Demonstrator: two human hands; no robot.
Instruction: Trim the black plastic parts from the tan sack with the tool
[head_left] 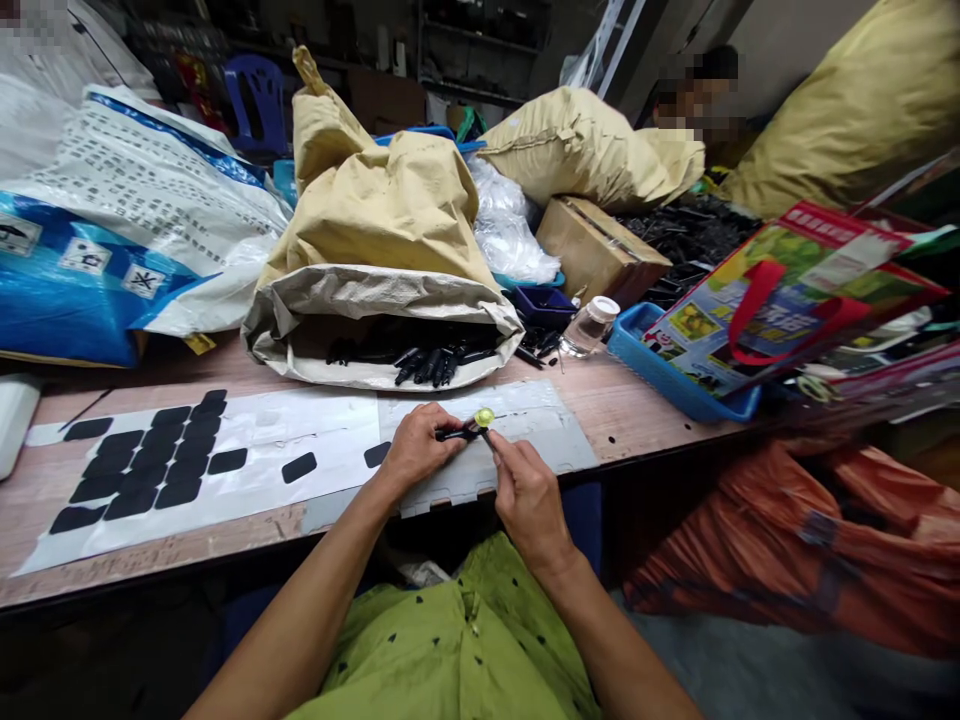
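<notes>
My left hand is closed, with thumb and fingers pinching a slender black piece above the grey board. My right hand is closed too. Its thumb and forefinger grip a thin dark stick-like piece, whose end meets the black piece. A small yellow-green round thing shows just beyond the fingertips; whether it is attached to either piece I cannot tell. Left of my hands, a white sheet bears several black rounded squares.
Straight ahead lies an open sack with black slender parts at its mouth. Right of it are a lidded clear jar, a cardboard box and a blue tray holding a colourful bag. Another person is behind.
</notes>
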